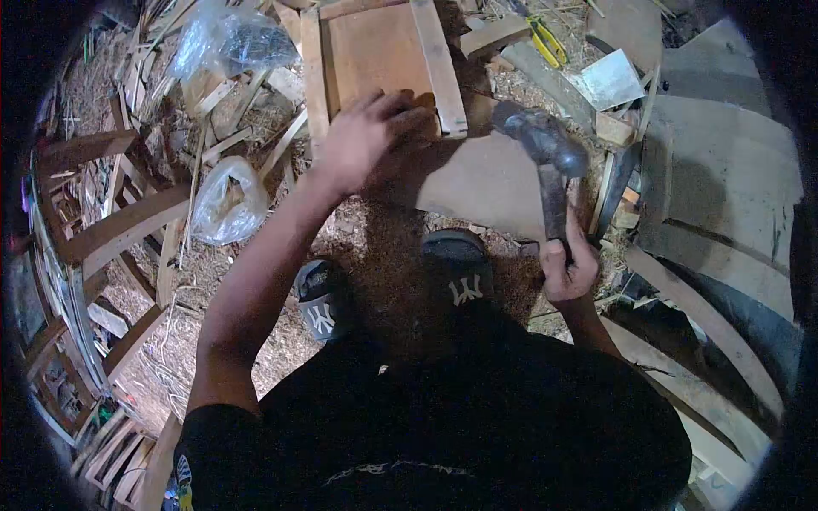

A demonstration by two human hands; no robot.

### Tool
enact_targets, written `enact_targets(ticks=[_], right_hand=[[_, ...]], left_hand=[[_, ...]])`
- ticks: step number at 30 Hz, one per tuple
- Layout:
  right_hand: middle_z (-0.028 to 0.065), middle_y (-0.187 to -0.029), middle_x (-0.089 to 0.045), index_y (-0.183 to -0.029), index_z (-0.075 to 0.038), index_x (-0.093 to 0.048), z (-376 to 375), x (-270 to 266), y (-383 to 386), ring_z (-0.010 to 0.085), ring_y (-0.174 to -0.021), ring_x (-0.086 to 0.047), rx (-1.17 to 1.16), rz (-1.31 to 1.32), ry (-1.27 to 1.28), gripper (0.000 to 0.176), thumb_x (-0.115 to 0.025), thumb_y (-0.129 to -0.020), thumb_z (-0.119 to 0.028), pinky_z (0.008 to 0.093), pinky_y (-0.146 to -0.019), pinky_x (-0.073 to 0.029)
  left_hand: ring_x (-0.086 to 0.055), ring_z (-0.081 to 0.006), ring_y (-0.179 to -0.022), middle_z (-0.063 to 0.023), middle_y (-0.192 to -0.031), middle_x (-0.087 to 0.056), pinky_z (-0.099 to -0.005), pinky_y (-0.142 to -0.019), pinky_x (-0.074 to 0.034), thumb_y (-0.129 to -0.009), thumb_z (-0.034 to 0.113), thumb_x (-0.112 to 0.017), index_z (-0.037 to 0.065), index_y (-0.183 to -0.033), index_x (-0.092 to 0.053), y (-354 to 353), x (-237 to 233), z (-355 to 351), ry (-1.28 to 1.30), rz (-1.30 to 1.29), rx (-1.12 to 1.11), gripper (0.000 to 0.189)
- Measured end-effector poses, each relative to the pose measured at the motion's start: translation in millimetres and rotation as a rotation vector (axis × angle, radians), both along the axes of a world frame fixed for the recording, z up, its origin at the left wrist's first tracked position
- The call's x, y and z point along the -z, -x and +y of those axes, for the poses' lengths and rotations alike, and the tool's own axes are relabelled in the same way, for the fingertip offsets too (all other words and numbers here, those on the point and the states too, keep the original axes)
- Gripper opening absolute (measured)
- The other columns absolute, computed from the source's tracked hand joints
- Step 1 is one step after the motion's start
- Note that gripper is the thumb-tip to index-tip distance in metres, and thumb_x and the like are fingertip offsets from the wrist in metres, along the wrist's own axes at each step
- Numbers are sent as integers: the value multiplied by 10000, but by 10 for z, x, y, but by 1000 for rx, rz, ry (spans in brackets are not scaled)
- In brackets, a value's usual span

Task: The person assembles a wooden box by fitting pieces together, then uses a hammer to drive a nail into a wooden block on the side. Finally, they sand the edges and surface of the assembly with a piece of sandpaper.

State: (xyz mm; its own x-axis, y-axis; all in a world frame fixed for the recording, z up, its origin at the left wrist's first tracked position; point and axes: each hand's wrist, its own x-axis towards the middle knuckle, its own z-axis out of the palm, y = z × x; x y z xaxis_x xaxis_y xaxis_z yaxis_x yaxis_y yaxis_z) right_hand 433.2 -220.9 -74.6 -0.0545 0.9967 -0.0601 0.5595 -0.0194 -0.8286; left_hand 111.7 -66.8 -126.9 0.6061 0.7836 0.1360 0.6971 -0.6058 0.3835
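Observation:
A wooden frame [439,64] with a brown panel inside lies at the top middle of the head view. My left hand [371,140] covers its near end, with the fingers bent over the near edge; the fingertips are partly hidden. On the right, my right hand [569,272] is closed round the handle of a hammer [554,149]. The dark hammer head points away from me, just right of the frame and apart from it. Beneath and in front of the frame is a flat brown board [486,183].
Yellow-handled pliers [548,43] and a whitish square piece [609,81] lie at the upper right. Plastic bags [226,204] and wood scraps litter the left. A wooden framework [128,226] stands far left, curved boards [716,324] far right. My sandals [456,264] rest on sawdust.

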Motion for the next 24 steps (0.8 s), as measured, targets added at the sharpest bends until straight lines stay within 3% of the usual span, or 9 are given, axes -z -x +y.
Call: enact_targets(ticks=[1,2,7,13,15,19,21,22,24], right_hand=[[213,-1064,-691,-1427,76,-457,-8,5,-20,198,-797,-665,51,10,28,534,-509,-995,-234,309,-747,-528],[-14,-649,-483,-1502,49,-335,-28,89,-19,42,-471,-372,41,129,-5,591,-454,-1046,-308,220,-438,-311],[9,-694,-502,-1512,8,-343,-107,24,36,38,-478,-396,192,267,117,552,-439,-1053,-283,202,-430,-325],[11,-708,-504,-1519,-23,-347,-165,48,32,44,-494,-403,226,261,136,535,-437,-1057,-277,211,-446,-345],[-34,-674,-492,-1506,-21,-386,-179,51,26,41,-558,-427,257,260,186,585,-494,-1022,-331,214,-500,-349],[13,-744,-562,-1489,-5,-411,-208,58,-17,64,-594,-470,181,211,178,562,-509,-1012,-286,241,-545,-413],[119,-905,-670,-1457,6,-455,-163,26,10,153,-682,-600,100,79,156,529,-532,-996,-242,292,-651,-496],[229,-1086,-687,-1424,11,-496,-129,66,-19,256,-841,-684,-13,-25,17,484,-536,-987,-194,337,-769,-525],[250,-1113,-680,-1417,15,-503,-49,32,7,281,-890,-691,-85,-34,-9,477,-540,-982,-177,348,-791,-525]], left_hand=[[-576,-350,-1136,-119,-1232,-609,-447,-1004,-467,-852,292,-687,193,-1296,-635,21,-108,48,-2,2,9,458],[-586,-360,-1118,-136,-1225,-615,-450,-974,-488,-856,282,-695,182,-1293,-636,59,-227,105,47,-17,31,453],[-641,-366,-967,-163,-1064,-647,-446,-858,-534,-843,283,-740,70,-1144,-703,128,-512,329,138,-198,73,370],[-613,-337,-914,-197,-1021,-638,-383,-850,-494,-857,270,-755,21,-1201,-680,176,-721,459,261,-240,40,432],[-640,-355,-837,-181,-926,-613,-430,-748,-506,-862,259,-736,49,-1160,-700,153,-717,449,267,-291,18,367],[-642,-340,-964,-153,-1077,-634,-425,-844,-530,-851,236,-732,92,-1182,-694,126,-392,315,110,-145,133,363],[-591,-334,-1150,-121,-1313,-573,-428,-973,-510,-811,245,-730,192,-1266,-650,144,-115,113,133,54,105,465],[-580,-331,-1157,-117,-1320,-560,-424,-978,-502,-793,254,-732,210,-1282,-638,119,-15,35,37,83,109,501],[-569,-328,-1163,-113,-1326,-547,-420,-984,-494,-774,263,-734,228,-1298,-625,88,108,-42,-51,111,106,537]])
